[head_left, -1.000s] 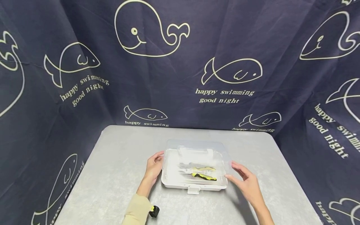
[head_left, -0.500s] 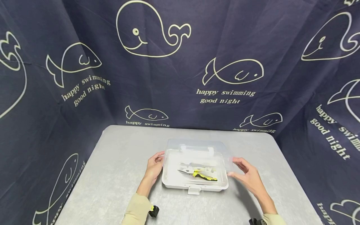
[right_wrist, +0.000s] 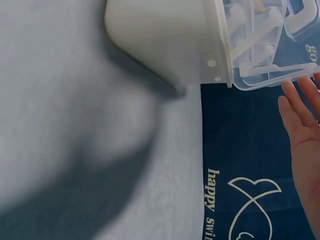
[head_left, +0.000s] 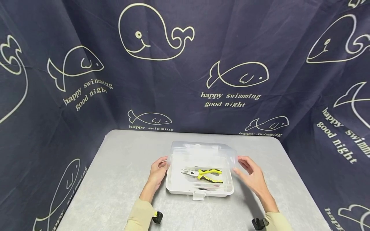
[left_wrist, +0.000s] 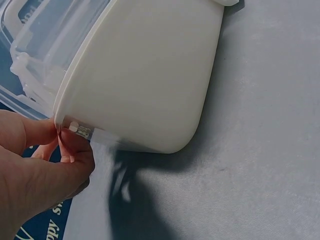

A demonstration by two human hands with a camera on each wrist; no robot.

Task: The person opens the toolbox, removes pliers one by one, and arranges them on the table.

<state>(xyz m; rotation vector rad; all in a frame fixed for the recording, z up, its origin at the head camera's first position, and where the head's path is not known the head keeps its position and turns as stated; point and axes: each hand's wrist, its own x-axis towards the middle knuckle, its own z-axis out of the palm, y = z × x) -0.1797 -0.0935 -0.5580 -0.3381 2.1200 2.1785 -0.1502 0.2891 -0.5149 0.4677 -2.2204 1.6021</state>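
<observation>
A white plastic box [head_left: 180,190] stands on the table with its clear lid [head_left: 202,146] raised at the back. Inside, yellow-and-black pliers [head_left: 192,173] lie with their tips to the left and handles spread. My left hand [head_left: 157,171] is at the box's left side; in the left wrist view, thumb and fingers pinch the rim of the box [left_wrist: 145,75]. At the lid's right edge is my right hand [head_left: 254,179], thumb and fingers apart. Straight fingers [right_wrist: 295,102] reach the lid's edge [right_wrist: 255,82] in the right wrist view.
A white latch [head_left: 198,196] sticks out from the box's front. The grey table [head_left: 130,147] has a dark blue fish-print curtain [head_left: 185,80] behind it and on both sides. Black wrist cameras [head_left: 157,217] sit on both wrists.
The clear lid has tilted further up and back, so the pliers show more plainly. My right hand has moved slightly away from me with it; the left hand has stayed at the box.
</observation>
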